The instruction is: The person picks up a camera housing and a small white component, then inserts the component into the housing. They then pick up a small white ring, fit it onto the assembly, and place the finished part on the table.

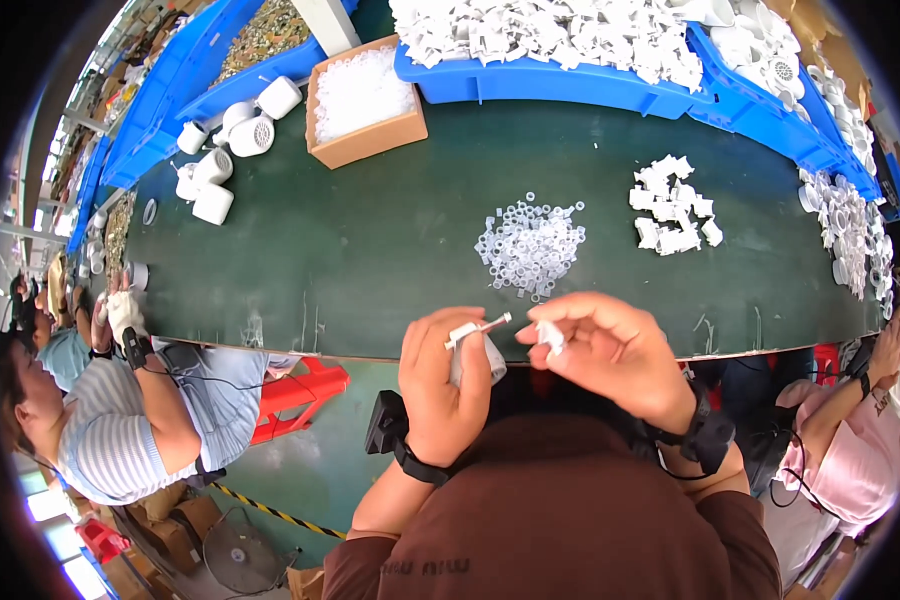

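Just off the table's near edge, my left hand (432, 385) is closed round a white plastic housing (496, 360). A thin rod with a pale tip (494, 322) sticks out of it past my thumb, pointing right. To its right, my right hand (625, 355) pinches a small white plastic part (549, 338) between thumb and fingers, a short gap from the rod. Part of the housing is hidden behind my left fingers. Beyond my hands lies a pile of small clear plastic rings (532, 247). Farther right is a cluster of white plastic fittings (672, 205).
A cardboard box of translucent pieces (366, 100) and white round-faced housings (252, 135) stand at the far left. Blue bins (560, 85) of white parts line the back. More clear parts (845, 225) lie at right. Co-workers sit left (130, 420) and right (840, 430).
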A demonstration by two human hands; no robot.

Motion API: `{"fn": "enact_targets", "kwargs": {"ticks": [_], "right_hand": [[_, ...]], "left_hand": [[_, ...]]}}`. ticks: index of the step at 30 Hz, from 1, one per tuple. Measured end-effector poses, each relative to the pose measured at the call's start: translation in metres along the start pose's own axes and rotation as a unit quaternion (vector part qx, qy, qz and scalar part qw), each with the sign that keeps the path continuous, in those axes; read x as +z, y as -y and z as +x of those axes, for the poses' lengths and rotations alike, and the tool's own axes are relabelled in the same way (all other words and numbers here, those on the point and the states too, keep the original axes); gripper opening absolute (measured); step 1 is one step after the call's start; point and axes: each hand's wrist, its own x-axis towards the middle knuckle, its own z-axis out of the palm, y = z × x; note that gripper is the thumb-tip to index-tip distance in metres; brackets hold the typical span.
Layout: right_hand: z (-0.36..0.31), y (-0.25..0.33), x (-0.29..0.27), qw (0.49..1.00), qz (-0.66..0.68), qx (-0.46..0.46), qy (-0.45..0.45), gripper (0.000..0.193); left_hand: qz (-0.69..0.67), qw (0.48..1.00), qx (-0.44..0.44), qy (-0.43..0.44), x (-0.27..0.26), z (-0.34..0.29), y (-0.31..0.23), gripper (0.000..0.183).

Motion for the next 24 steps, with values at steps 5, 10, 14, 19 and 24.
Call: {"fn": "enact_targets", "kwargs": {"ticks": [5, 10, 14, 19, 24], "right_hand": [[0.007, -0.013, 0.016, 0.982, -0.182, -0.052, -0.013, 0.038], [0.011, -0.028, 0.016, 0.983, -0.159, -0.08, -0.047, 0.039], [0.016, -0.033, 0.02, 0.989, -0.108, -0.076, -0.064, 0.041], [0.016, -0.04, 0.027, 0.985, -0.116, -0.098, -0.087, 0.04], [0.018, -0.052, 0.037, 0.955, -0.207, -0.159, -0.141, 0.038]], "left_hand": [[0.073, 0.996, 0.049, 0.014, 0.008, 0.006, -0.003, 0.022], [0.07, 0.996, 0.048, 0.034, 0.006, 0.011, -0.005, 0.026], [0.081, 0.994, 0.049, 0.046, 0.006, 0.009, -0.004, 0.029], [0.047, 0.997, 0.052, 0.038, 0.006, 0.007, 0.0, 0.036], [0.038, 0.997, 0.056, 0.032, 0.009, 0.006, 0.003, 0.043]]}}
